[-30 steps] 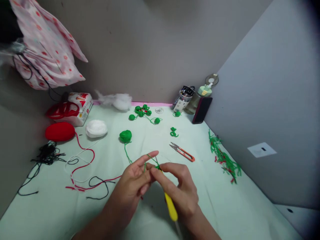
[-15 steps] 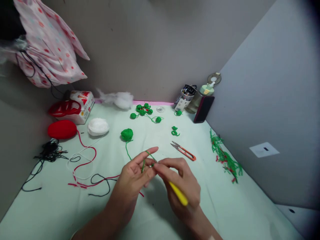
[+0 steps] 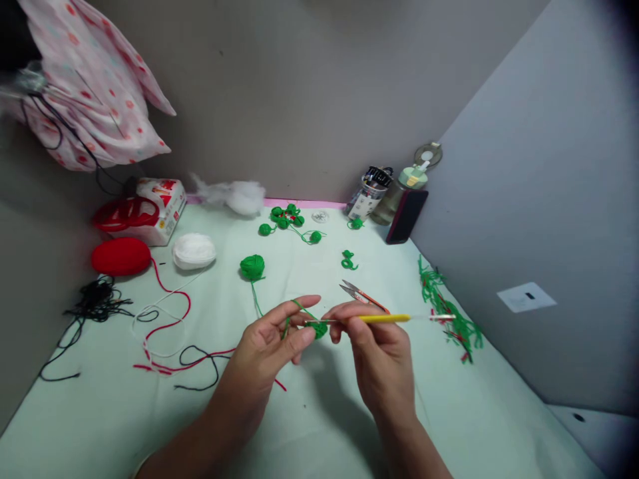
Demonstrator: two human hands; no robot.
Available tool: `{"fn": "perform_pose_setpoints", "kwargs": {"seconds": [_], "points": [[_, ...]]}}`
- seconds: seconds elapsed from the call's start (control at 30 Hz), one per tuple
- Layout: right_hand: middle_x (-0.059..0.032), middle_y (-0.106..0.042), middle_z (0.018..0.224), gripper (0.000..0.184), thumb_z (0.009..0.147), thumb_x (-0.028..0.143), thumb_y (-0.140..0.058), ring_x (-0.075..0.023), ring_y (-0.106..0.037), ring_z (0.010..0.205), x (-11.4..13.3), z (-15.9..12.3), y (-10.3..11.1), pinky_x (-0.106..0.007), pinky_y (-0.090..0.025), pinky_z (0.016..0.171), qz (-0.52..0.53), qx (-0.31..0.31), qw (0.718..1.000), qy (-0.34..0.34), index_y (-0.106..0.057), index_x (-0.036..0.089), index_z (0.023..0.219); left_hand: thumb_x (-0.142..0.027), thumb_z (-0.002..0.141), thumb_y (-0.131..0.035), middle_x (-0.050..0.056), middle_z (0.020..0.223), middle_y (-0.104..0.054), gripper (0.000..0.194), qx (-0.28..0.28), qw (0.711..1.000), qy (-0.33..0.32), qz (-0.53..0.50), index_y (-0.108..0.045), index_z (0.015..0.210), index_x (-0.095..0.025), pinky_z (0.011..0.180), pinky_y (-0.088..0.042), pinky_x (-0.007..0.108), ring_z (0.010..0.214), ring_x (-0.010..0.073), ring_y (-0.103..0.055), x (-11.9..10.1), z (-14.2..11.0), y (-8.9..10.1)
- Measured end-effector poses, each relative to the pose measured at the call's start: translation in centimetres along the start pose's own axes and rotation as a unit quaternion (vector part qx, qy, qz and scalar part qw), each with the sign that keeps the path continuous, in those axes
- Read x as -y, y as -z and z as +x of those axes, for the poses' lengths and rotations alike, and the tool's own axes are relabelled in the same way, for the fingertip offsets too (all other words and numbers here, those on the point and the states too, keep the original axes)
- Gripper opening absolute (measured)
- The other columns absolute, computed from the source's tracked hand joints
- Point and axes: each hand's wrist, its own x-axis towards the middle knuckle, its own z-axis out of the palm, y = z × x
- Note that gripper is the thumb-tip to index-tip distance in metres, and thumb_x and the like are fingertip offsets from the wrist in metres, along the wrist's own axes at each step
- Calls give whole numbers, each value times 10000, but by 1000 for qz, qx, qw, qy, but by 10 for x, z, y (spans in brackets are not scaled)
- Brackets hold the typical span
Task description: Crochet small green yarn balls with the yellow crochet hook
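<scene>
Between thumb and fingers, my left hand (image 3: pixel 272 342) pinches a small green crochet piece (image 3: pixel 317 328). Green yarn loops over its raised index finger and runs back to a green yarn ball (image 3: pixel 252 267). My right hand (image 3: pixel 382 349) is closed on a crochet hook (image 3: pixel 383 319) with a yellow grip, held nearly level. The hook's metal shaft reaches left to the green piece; whether its tip sits inside a stitch is too small to tell. Just behind my right hand lie orange-handled thread snips (image 3: pixel 363 297), partly covered by the fingers.
Red yarn (image 3: pixel 121 257), white yarn (image 3: pixel 194 251) and tangled black cord (image 3: pixel 100 299) lie left. Several green crocheted balls (image 3: pixel 287 217) sit at the back. A pen holder (image 3: pixel 368 194), bottle (image 3: pixel 389 199) and phone (image 3: pixel 407 217) stand back right; green yarn scraps (image 3: pixel 452 316) lie right.
My right hand has turned and shifted slightly right, swinging the hook from a downward slant to nearly level. The green piece now shows beyond my left thumb.
</scene>
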Motion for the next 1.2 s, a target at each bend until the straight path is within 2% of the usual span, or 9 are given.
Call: {"fn": "perform_pose_setpoints", "kwargs": {"seconds": [0.2,0.37,0.6,0.73,0.77,0.83,0.93,1.07,1.2], "points": [[-36,-798,860,206,1035,338,-647,-132,-701,661,4,1,0,-269,-594,648,58,-3,998,-25,-783,220,934,-299,768,-871,24,901,-634,353,-37,999,11,-3,-858,1120,-282,716,-389,295,821,172,-520,-7,-5,-5],[-36,-792,950,217,1065,184,-548,-158,-732,772,6,-10,0,-302,-609,718,-108,11,991,81,-754,254,1073,-275,781,-871,7,870,-626,314,-58,998,-12,-5,-861,1095,-283,803,-425,296,820,162,-524,-4,-5,-5],[-92,-802,991,287,1031,121,-536,-216,-769,874,0,-17,-2,-345,-631,724,-286,62,916,275,-717,247,1215,-279,784,-901,-16,837,-650,430,-43,998,-42,8,-817,1205,-269,705,-459,239,718,120,-541,4,-4,-1],[-78,-791,1047,336,996,129,-632,-225,-770,949,-6,-17,2,-331,-640,750,-405,60,847,339,-745,300,1263,-332,752,-935,-81,632,-544,545,12,996,45,-75,-783,1260,-207,539,-377,185,506,50,-354,2,-2,-2],[-75,-788,1041,328,996,129,-633,-225,-766,951,-6,-16,2,-335,-640,758,-394,55,853,337,-754,299,1249,-321,755,-934,-107,561,-482,536,25,992,69,-103,-784,1252,-188,579,-416,184,485,43,-299,0,-1,-2],[-69,-779,992,287,1017,129,-596,-209,-748,885,-3,-12,3,-332,-628,725,-300,30,910,283,-770,278,1190,-274,768,-924,-140,475,-388,474,35,984,92,-147,-799,1211,-161,764,-513,231,483,44,-261,-4,1,-1],[-43,-744,862,229,1048,175,-564,-160,-671,686,1,-5,1,-305,-585,628,-89,-17,986,143,-781,247,1047,-228,787,-905,-127,508,-452,419,29,986,72,-148,-810,1192,-179,929,-517,301,499,45,-276,-7,3,1],[-58,-774,904,167,1026,241,-644,-187,-714,803,1,-1,-5,-307,-600,669,-32,5,996,81,-802,245,977,-283,783,-917,-34,783,-665,459,28,997,28,-71,-811,1228,-255,677,-441,215,592,63,-400,-2,2,3],[-52,-794,945,227,1011,135,-638,-176,-732,814,1,-7,-8,-286,-609,668,-143,30,979,145,-808,268,1082,-312,764,-938,-10,874,-679,439,-12,999,-15,-41,-833,1188,-272,614,-389,201,694,92,-465,5,1,2]]}}
